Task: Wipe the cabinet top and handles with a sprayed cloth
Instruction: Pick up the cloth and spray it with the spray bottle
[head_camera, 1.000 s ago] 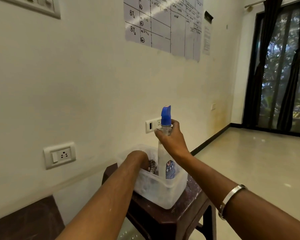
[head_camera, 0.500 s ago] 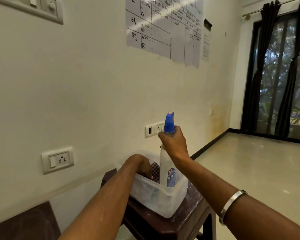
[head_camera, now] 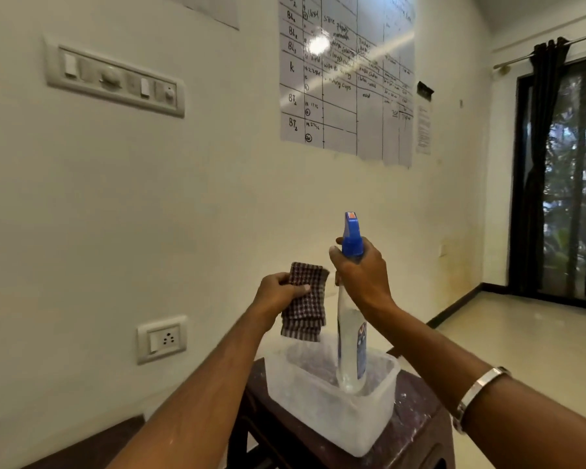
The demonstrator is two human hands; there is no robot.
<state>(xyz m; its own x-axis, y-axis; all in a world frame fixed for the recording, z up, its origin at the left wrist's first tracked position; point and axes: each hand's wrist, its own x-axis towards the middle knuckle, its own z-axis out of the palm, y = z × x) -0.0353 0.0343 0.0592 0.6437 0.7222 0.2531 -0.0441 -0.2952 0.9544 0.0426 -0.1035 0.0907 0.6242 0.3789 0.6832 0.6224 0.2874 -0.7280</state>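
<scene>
Your left hand [head_camera: 279, 292] grips a folded checked cloth [head_camera: 306, 301], held up above the tub [head_camera: 329, 411] and clear of it. Your right hand [head_camera: 361, 275] is closed round the neck of the bottle [head_camera: 351, 346], under its blue sprayer [head_camera: 352, 238]; the bottle's base sits low inside the tub. The tub rests on a dark stool [head_camera: 416, 431]. Cloth and bottle are just beside each other.

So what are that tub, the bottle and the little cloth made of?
The tub looks like frosted, translucent plastic: the stool shows dimly through its walls. The spray bottle seems clear plastic with a glossy blue nozzle; liquid shows inside. The cloth looks like woven fabric, probably cotton: a matte checked weave, hanging in soft folds.
</scene>
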